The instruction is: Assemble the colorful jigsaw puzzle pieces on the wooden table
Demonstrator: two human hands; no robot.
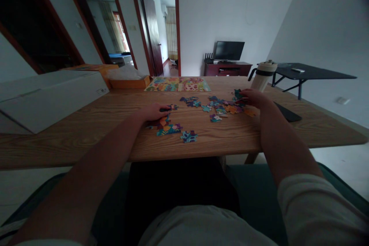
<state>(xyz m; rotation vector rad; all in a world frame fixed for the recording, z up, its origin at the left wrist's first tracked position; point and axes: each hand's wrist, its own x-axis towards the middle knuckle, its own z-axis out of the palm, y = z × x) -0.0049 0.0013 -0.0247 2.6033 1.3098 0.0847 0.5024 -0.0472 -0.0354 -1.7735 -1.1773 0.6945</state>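
Observation:
My left hand (154, 112) is closed, its fingertips on a small purple jigsaw puzzle piece (173, 107). Below it lies a joined section of puzzle (169, 129) in orange, teal and purple, partly covered by the hand. A separate blue and purple cluster of pieces (189, 136) rests closer to the table's front edge. Over on the right, my right hand (255, 97) reaches to the loose pile of pieces (220, 104), with fingers bent around a dark green jigsaw puzzle piece (237, 93). Its fingers hide part of the pile.
A printed puzzle picture (178, 84) lies at the back of the wooden table (95, 123). Left of it are an orange box tray (129, 83) and a long white box (54, 96). Behind my right hand stands a pale bottle (263, 77), with a dark flat object (288, 113) nearby.

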